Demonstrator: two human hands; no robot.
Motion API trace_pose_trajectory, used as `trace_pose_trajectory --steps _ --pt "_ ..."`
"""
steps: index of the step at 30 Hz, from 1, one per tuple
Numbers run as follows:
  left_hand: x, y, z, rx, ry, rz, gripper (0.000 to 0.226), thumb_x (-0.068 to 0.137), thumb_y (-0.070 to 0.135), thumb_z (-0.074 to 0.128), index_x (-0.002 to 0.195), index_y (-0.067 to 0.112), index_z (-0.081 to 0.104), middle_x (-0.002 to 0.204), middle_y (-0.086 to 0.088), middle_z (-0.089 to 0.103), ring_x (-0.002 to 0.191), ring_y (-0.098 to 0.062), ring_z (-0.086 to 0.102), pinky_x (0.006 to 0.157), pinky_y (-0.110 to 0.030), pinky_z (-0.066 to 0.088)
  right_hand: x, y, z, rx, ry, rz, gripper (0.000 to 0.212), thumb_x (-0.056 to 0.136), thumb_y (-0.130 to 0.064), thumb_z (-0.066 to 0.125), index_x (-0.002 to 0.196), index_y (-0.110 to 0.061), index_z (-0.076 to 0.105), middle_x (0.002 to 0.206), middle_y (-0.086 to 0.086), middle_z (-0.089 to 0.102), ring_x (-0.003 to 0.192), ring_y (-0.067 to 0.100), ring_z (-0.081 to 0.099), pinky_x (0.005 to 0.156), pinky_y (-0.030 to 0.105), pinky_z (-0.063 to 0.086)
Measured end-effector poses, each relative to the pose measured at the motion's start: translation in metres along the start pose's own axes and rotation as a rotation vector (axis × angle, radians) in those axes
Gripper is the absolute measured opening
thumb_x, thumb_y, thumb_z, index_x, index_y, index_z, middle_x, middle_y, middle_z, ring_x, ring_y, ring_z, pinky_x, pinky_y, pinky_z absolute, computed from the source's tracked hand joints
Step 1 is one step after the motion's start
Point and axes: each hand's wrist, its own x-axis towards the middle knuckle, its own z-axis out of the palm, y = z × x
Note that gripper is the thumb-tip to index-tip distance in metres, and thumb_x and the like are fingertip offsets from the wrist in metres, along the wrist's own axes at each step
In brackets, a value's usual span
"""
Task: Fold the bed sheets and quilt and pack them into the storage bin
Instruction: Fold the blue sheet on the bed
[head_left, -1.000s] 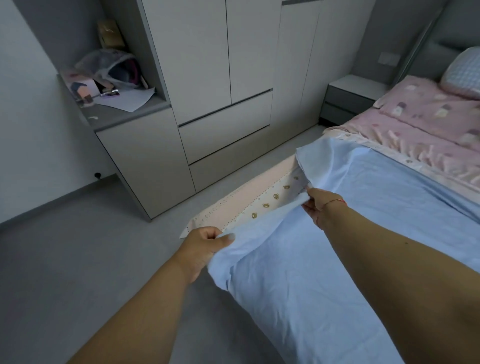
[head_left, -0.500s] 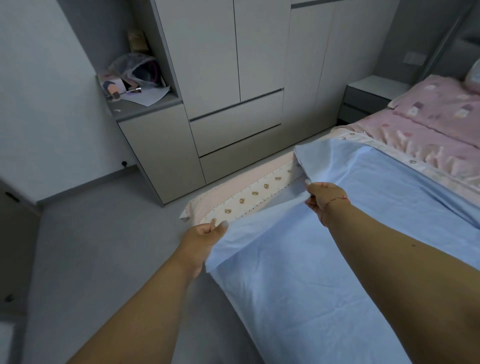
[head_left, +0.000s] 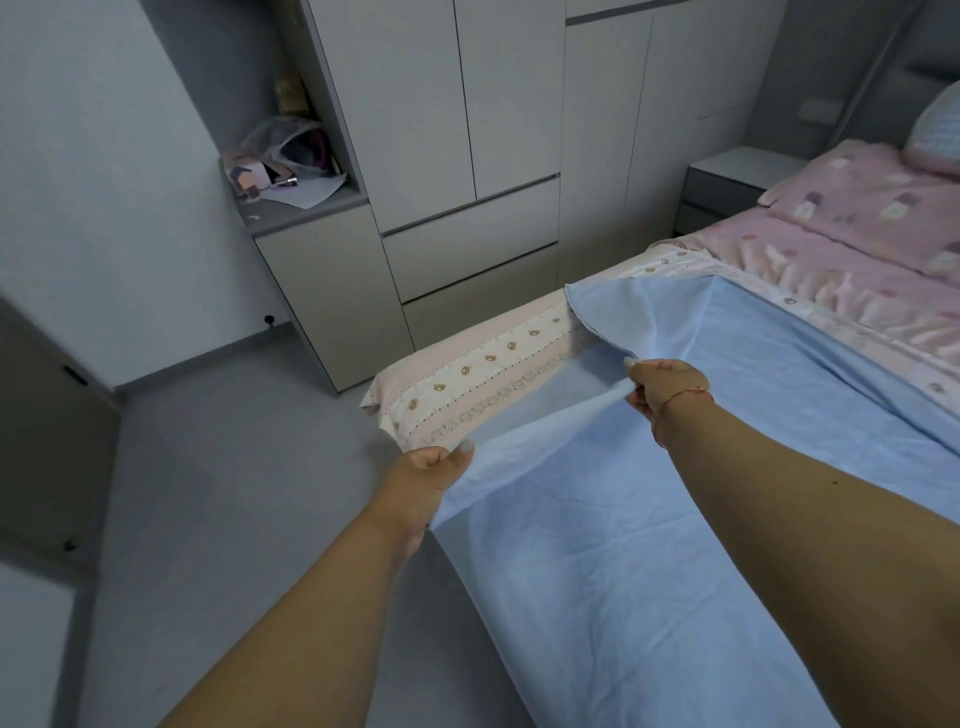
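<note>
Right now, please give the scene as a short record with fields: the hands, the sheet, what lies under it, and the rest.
left hand: grips the blue sheet at its near edge
right hand: pinches the same edge farther along
blue sheet: spread on the bed, edge lifted, far corner folded back
under the sheet: bear-print bedding
beyond: pink quilt, pillow
storage bin: not in view

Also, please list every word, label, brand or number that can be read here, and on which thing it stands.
None can be read.
The items on the shelf are too blurred to show any print.
The patterned sheet carries only small bear figures and dots, no letters.
The blue sheet is plain.
</note>
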Motion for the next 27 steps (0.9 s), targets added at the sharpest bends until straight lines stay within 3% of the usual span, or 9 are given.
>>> trace_pose_trajectory --steps 1,4,7,10,15,21,27 --pt "-0.009 -0.003 0.004 0.004 -0.009 -0.004 0.053 0.069 0.057 0.075 0.074 0.009 0.053 0.079 0.001 0.062 0.079 -0.019 0.054 0.074 -0.026 0.045 -0.007 0.003 -0.008 0.001 0.007 -0.004 0.021 0.087 -0.012 0.067 0.072 -0.01 0.051 0.068 0.008 0.052 0.056 0.014 0.049 0.043 0.015 0.052" --pt "-0.04 -0.016 0.014 0.029 -0.038 -0.006 0.076 0.047 0.076 0.079 0.087 0.016 0.053 0.089 -0.004 0.048 0.08 -0.022 0.041 0.07 -0.034 0.033 -0.036 0.01 -0.039 0.002 0.026 -0.018 0.022 0.087 -0.01 0.065 0.071 -0.01 0.052 0.068 0.008 0.052 0.057 0.015 0.049 0.043 0.015 0.052" --pt "-0.077 -0.029 0.03 0.046 -0.063 0.014 0.081 0.043 0.078 0.078 0.086 0.015 0.053 0.09 -0.005 0.045 0.08 -0.023 0.037 0.068 -0.035 0.029 -0.068 0.015 -0.074 -0.002 0.06 -0.028 0.022 0.088 -0.003 0.062 0.07 -0.011 0.053 0.07 0.009 0.052 0.058 0.016 0.05 0.04 0.015 0.05" --pt "-0.115 -0.045 0.048 0.069 -0.077 0.045 0.08 0.043 0.078 0.077 0.084 0.015 0.052 0.087 -0.005 0.042 0.078 -0.022 0.035 0.063 -0.031 0.027 -0.099 0.02 -0.112 -0.033 0.09 -0.051 0.021 0.088 -0.003 0.062 0.071 -0.011 0.053 0.07 0.009 0.052 0.058 0.016 0.05 0.041 0.016 0.051" --pt "-0.174 -0.066 0.076 0.087 -0.118 0.056 0.075 0.047 0.077 0.077 0.072 0.013 0.047 0.079 -0.007 0.037 0.071 -0.024 0.029 0.059 -0.032 0.022 -0.153 0.028 -0.17 -0.095 0.122 -0.067 0.02 0.088 -0.006 0.064 0.072 -0.012 0.053 0.069 0.008 0.053 0.056 0.015 0.051 0.058 0.023 0.056" --pt "-0.24 -0.076 0.123 0.108 -0.127 0.106 0.054 0.062 0.059 0.071 0.052 0.024 0.032 0.057 0.001 0.022 0.054 -0.014 0.019 0.049 -0.026 0.016 -0.202 0.033 -0.24 -0.107 0.162 -0.072 0.023 0.087 -0.003 0.064 0.071 -0.012 0.05 0.068 0.01 0.051 0.056 0.016 0.049 0.037 0.015 0.049" --pt "-0.296 -0.101 0.168 0.112 -0.083 0.102 0.052 0.067 0.05 0.072 0.05 0.024 0.03 0.055 0.002 0.022 0.052 -0.012 0.019 0.046 -0.022 0.019 -0.23 0.04 -0.298 -0.169 0.148 -0.099 0.011 0.086 -0.003 0.065 0.085 -0.005 0.055 0.067 0.009 0.051 0.055 0.016 0.049 0.036 0.014 0.048"
